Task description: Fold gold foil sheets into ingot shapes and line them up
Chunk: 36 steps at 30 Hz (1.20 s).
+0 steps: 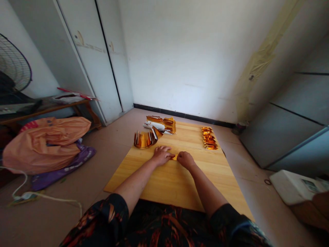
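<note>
your left hand (pixel 161 155) and right hand (pixel 185 159) press a small gold paper (pixel 175 157) flat on the tabletop (pixel 167 185), fingers curled down over it. from here, uneven pressure could skew the crease or tear the foil.

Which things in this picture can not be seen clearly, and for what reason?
- Gold foil sheet, head view: mostly covered by the left hand and right hand; only a small edge shows, so its fold cannot be told.
- Row of folded gold pieces: too small to tell shape or count.
- Fan: cut off by the left edge.
- White box: label too blurred to read.
</note>
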Each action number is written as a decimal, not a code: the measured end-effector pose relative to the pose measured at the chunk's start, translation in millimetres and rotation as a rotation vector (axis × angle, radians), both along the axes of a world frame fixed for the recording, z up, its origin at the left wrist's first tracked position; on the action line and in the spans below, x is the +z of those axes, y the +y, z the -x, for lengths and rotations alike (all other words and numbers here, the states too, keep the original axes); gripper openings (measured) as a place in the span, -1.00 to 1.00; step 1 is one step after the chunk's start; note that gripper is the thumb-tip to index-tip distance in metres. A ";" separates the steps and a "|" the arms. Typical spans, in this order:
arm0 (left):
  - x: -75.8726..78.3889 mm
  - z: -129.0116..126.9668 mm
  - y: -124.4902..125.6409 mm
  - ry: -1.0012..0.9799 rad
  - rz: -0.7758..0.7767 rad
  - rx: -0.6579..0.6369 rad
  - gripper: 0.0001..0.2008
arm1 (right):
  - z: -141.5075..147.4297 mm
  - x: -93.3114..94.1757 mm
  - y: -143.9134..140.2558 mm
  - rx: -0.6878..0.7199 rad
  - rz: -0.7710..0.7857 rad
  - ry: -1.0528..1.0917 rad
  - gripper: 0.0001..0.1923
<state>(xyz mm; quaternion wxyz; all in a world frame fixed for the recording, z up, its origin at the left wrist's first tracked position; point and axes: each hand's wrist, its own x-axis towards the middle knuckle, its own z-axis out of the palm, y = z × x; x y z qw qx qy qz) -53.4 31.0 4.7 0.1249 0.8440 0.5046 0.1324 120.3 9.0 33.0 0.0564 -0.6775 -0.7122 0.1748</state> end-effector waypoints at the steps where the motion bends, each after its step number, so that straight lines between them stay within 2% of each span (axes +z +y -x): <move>1: -0.1 0.4 0.5 0.007 0.010 0.000 -0.72 | 1.9 1.1 0.0 -0.018 0.008 -0.012 -0.78; 6: -2.2 1.1 2.4 0.013 0.022 -0.011 -0.71 | 15.4 5.4 -2.1 -0.111 0.032 -0.077 -0.51; 12: -2.5 2.1 2.4 0.025 0.034 -0.018 -0.71 | 23.4 3.5 0.9 -0.158 0.049 -0.122 -0.42; 16: 0.6 1.9 1.1 0.062 0.040 -0.029 -0.72 | 18.8 3.1 3.5 -0.154 0.066 -0.095 -0.49; 26: 6.7 0.4 -2.4 0.049 0.055 -0.009 -0.71 | 0.3 -2.8 12.0 -0.133 0.057 0.057 -0.88; 36: 4.7 -0.2 -1.1 0.062 0.048 0.000 -0.69 | -18.6 -4.7 10.2 -0.176 0.089 0.148 -0.88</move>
